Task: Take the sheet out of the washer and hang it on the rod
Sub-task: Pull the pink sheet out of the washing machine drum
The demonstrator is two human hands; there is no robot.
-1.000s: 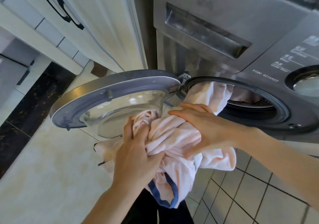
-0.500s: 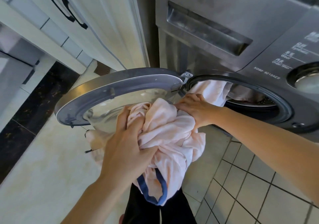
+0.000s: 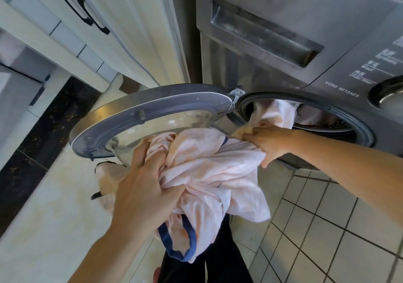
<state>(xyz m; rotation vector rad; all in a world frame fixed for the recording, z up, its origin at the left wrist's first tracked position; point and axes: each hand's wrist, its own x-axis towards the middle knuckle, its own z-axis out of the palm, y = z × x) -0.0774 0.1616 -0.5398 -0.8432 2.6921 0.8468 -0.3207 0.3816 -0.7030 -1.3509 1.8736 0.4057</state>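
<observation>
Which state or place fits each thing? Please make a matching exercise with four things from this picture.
Things: 1 left hand; 2 right hand; 3 washer door; 4 sheet.
States: a swung open; b partly inside the washer; c grips the bunched part; d grips the part at the round opening.
Pairs: 1-c; 2-d; 3-a; 4-b.

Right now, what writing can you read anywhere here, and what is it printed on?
"XG80 9215AES", roughly: on the washer front panel, left of the dial.
"Wool": programme label on the same panel.
"Under Wear": programme label just below it.
The topmost label and the Chinese characters above each label: too blurred to read.
No other text shows.
</observation>
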